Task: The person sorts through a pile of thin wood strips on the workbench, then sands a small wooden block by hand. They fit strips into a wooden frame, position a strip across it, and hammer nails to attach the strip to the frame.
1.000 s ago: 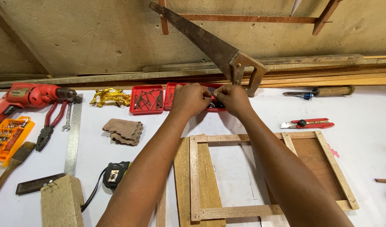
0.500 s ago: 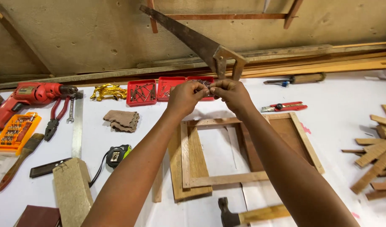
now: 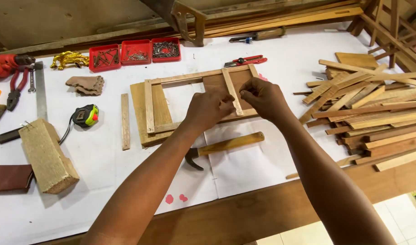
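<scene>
— What do we have in front of us?

— A wooden frame (image 3: 189,97) made of thin pale slats, lying flat on the white-covered workbench (image 3: 271,163), a little past the middle. It rests on two flat boards, a lighter one under its left end and a darker one under its right. An upright slat (image 3: 232,90) crosses the frame toward its right side, splitting it into a wide opening and a narrow one.

— And our hands?

— Both arms reach forward from the bottom edge. Our left hand (image 3: 209,108) sits knuckles up on the frame's near rail, just left of the upright slat, fingers curled down onto the wood. Our right hand (image 3: 261,96) is just right of that slat, with thumb and fingertips pinched together. We cannot tell whether anything sits in that pinch; it is too small to see. The two hands are close, with only the slat between them.

— What lies around them?

— A hammer (image 3: 223,147) with a wooden handle lies just nearer than the frame, partly under our left forearm. Three red trays (image 3: 136,52) of nails and screws sit at the back, a tape measure (image 3: 86,115) to the left, and a heap of wooden strips (image 3: 375,113) on the right.
</scene>
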